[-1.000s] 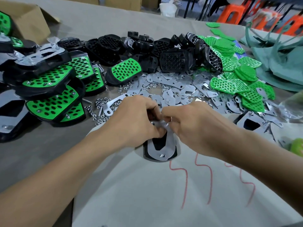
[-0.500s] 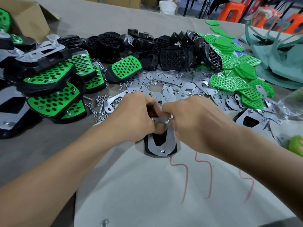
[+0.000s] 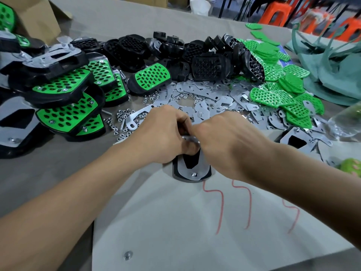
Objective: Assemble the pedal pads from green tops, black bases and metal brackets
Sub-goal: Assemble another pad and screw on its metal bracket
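Note:
A pedal pad [image 3: 192, 171] lies underside up at the table's centre, its metal bracket [image 3: 203, 169] on the black base with a screw near the front end. My left hand [image 3: 164, 133] and my right hand [image 3: 226, 141] meet over its far end, fingers curled on the bracket there; the fingertips and whatever they pinch are hidden. Loose metal brackets [image 3: 207, 96] lie just beyond. Black bases [image 3: 209, 65] are heaped at the back, and green tops [image 3: 281, 90] at the right. Finished pads [image 3: 66, 106] are stacked at the left.
Small nuts [image 3: 122, 122] are scattered left of my hands. A cardboard box [image 3: 37, 18] stands at the back left. Another upturned pad [image 3: 297, 139] lies at the right, next to a clear plastic bag [image 3: 345, 122]. Green cloth [image 3: 332, 61] sits at the far right.
Both hands stay closed together over the pad's far end, shifting only slightly. The pad has not moved.

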Demonstrator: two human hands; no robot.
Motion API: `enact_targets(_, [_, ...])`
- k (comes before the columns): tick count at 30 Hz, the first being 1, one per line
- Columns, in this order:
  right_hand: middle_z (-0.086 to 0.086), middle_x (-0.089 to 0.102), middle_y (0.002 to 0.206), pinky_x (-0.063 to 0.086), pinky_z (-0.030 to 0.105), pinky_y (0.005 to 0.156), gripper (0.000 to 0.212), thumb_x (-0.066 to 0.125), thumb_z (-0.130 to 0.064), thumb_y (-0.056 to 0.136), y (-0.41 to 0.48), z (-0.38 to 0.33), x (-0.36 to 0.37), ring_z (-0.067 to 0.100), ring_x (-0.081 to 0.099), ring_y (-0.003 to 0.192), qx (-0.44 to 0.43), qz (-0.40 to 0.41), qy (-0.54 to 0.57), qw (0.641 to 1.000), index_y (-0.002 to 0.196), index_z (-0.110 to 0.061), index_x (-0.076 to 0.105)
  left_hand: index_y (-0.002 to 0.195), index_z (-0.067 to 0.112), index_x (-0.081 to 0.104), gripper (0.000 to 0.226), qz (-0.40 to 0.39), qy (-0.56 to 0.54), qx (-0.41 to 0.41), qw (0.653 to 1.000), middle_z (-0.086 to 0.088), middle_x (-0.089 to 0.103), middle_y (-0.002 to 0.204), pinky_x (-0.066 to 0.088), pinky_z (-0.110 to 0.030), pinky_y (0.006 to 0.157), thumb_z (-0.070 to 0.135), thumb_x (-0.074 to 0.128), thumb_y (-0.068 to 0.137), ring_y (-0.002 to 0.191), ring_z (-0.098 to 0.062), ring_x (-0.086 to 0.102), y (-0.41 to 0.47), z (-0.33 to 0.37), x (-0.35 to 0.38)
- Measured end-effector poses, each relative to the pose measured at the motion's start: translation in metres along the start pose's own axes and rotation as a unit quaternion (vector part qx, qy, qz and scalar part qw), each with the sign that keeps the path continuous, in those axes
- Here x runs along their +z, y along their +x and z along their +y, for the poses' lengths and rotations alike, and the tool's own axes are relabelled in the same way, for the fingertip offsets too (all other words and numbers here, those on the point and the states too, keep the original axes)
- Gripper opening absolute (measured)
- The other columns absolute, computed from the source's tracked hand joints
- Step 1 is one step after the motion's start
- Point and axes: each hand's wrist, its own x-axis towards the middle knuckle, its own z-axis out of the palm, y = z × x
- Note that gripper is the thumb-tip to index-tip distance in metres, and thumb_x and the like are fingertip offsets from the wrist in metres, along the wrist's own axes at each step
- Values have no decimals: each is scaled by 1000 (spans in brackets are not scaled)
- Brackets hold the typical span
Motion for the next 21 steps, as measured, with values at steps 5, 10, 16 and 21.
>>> enact_targets(5, [-3,34,58,18,32,46,25,49,-11,79,2,-5,-5,17,28,48,9,-8,-9,1000,68,-22,29,55,31,60,36,-7,3,3,1000,24,54,46,34,-9,42,15,92,59,45,4,49,-1,1,0])
enact_targets(10, [-1,35,60,21,32,47,31,52,-10,79,1,-6,-8,19,31,51,45,-28,26,998,67,-21,25,60,29,65,27,1,2,12,1000,17,56,49,37,-11,46,19,90,60,47,2,48,0,-1,2])
enact_targets(16, [1,32,57,17,32,46,36,53,-12,84,1,-9,-9,19,28,49,103,-10,66,992,65,-23,25,65,28,70,23,8,-6,19,1000,13,65,59,42,-14,49,21,91,59,51,1,52,-2,-2,4])
enact_targets(21, [-1,34,59,14,31,46,36,58,-25,91,3,-8,5,18,27,50,171,-9,72,983,65,-22,33,67,29,71,24,18,8,31,999,14,64,60,39,-11,48,26,94,59,53,4,54,-1,-4,4])
